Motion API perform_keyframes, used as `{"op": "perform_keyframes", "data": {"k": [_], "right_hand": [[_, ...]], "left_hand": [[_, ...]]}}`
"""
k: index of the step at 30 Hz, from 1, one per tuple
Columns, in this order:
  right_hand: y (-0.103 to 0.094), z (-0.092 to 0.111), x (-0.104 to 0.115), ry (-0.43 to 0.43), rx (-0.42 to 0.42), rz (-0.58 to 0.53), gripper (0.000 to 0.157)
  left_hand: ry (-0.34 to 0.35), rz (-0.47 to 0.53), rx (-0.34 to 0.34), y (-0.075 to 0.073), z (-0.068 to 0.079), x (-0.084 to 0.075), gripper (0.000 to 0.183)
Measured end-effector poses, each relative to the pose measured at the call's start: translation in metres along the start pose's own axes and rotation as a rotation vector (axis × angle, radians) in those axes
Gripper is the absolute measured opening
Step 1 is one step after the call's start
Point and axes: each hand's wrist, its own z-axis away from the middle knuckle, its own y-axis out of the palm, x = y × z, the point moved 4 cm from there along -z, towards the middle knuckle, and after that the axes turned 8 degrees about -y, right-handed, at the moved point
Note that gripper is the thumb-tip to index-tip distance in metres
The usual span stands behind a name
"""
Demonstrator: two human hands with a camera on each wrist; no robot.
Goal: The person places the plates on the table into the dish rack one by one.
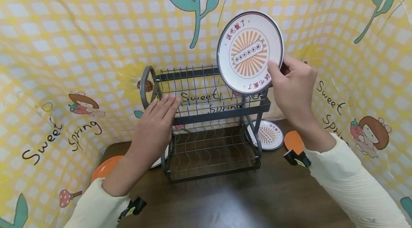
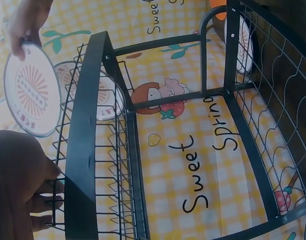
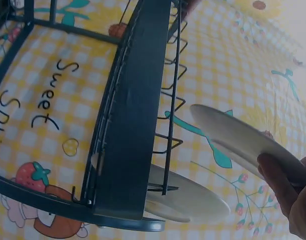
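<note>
My right hand [image 1: 294, 88] pinches a white plate [image 1: 249, 51] by its lower right edge, thumb on the printed face. The plate, with a dark rim and orange rays, is held tilted above the right end of a dark two-tier dish rack [image 1: 222, 114]. A second plate [image 3: 193, 195] stands between the wires at that end of the upper tier, mostly hidden behind the held plate in the head view. My left hand [image 1: 157, 124] rests at the left end of the upper tier, fingers extended over the front bar and wires.
A similar plate [image 1: 271, 136] lies on the table right of the rack, beside an orange object [image 1: 293, 142]. At the left, an orange dish [image 1: 107, 167] and part of a white plate [image 1: 157, 163] show behind my arm. Checked cloth [image 1: 106, 42] walls surround the table.
</note>
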Motion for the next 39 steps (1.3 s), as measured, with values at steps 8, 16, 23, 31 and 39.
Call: {"op": "perform_keyframes", "data": {"k": [8, 16, 23, 31, 39], "right_hand": [[0.017, -0.014, 0.004, -0.067, 0.006, 0.091, 0.028], [0.034, -0.022, 0.006, -0.167, 0.030, 0.171, 0.026], [0.046, -0.023, 0.001, -0.167, 0.102, 0.238, 0.026], [0.058, -0.024, 0.004, -0.197, 0.159, 0.265, 0.026], [0.070, -0.023, 0.002, -0.151, 0.244, 0.319, 0.027]], "left_hand": [[0.003, 0.027, 0.011, 0.000, 0.001, 0.001, 0.063], [-0.013, 0.017, -0.040, 0.002, 0.001, 0.000, 0.059], [-0.015, 0.008, -0.068, 0.004, 0.001, 0.000, 0.056], [-0.025, 0.007, -0.060, 0.003, 0.000, 0.001, 0.056], [-0.030, -0.019, -0.053, 0.000, 0.000, 0.002, 0.058]]}}
